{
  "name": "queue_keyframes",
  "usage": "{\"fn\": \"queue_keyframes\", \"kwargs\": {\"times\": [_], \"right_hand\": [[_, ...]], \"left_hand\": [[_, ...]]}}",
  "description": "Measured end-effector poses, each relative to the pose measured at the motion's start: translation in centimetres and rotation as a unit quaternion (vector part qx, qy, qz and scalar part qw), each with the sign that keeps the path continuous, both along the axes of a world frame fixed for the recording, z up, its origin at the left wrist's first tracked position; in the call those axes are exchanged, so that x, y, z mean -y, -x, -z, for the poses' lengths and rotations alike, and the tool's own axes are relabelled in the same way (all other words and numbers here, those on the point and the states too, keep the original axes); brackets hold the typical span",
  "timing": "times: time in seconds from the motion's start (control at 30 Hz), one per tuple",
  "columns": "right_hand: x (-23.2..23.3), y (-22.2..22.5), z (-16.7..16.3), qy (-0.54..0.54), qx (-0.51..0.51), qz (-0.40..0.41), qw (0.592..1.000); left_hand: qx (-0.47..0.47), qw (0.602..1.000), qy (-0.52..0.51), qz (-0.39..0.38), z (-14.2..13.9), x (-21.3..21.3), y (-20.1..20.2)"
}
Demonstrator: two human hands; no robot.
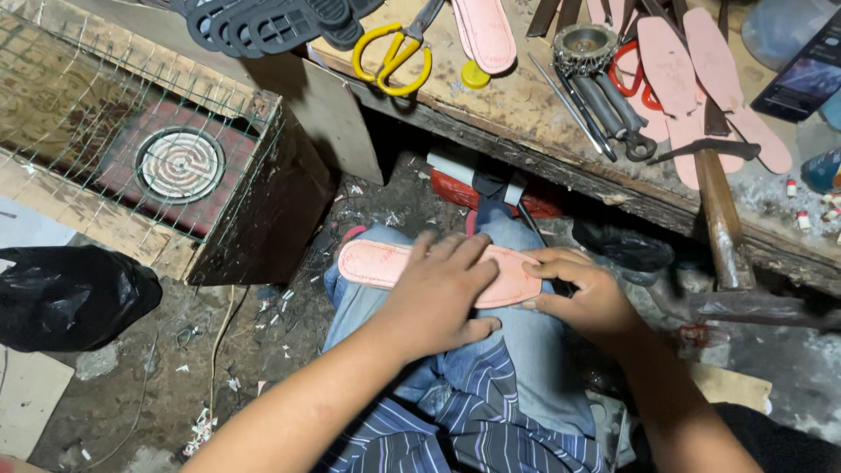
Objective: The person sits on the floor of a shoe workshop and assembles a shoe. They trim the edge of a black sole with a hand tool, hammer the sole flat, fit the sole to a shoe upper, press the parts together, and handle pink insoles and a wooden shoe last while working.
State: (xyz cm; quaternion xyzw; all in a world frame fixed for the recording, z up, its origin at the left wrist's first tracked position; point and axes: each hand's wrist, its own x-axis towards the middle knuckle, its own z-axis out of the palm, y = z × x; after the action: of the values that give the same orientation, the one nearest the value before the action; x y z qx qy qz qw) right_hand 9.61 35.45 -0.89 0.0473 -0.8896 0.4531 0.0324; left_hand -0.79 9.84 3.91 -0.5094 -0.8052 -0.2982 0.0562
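A pink shoe insole point(385, 263) lies across my knee, which is clad in blue jeans point(526, 350). My left hand point(438, 293) presses flat on the insole's middle, fingers spread. My right hand point(583, 293) grips the insole's right end, thumb on top. The insole's middle is hidden under my left hand.
A wooden workbench point(526, 96) ahead carries yellow-handled scissors point(394, 54), more pink insoles point(701, 70), pliers, a round wire brush point(585, 44) and a hammer point(723, 219). At left stands a wire-mesh box with a coil heater point(180, 164). A black plastic bag point(70, 293) lies on the littered floor.
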Motion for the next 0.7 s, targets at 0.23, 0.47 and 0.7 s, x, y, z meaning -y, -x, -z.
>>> {"fn": "queue_keyframes", "kwargs": {"times": [0.23,0.47,0.7], "right_hand": [[-0.6,-0.2,1.1,0.01,0.0,0.002,1.0],[-0.9,1.0,-0.3,-0.003,0.036,-0.016,0.999],[-3.6,5.5,-4.2,0.051,0.129,-0.046,0.989]], "left_hand": [[0.136,0.988,0.012,0.067,0.6,-1.2,1.3],[0.128,0.99,0.016,0.053,0.8,-1.5,1.3],[0.109,0.993,0.004,0.051,0.8,-1.9,1.3]]}}
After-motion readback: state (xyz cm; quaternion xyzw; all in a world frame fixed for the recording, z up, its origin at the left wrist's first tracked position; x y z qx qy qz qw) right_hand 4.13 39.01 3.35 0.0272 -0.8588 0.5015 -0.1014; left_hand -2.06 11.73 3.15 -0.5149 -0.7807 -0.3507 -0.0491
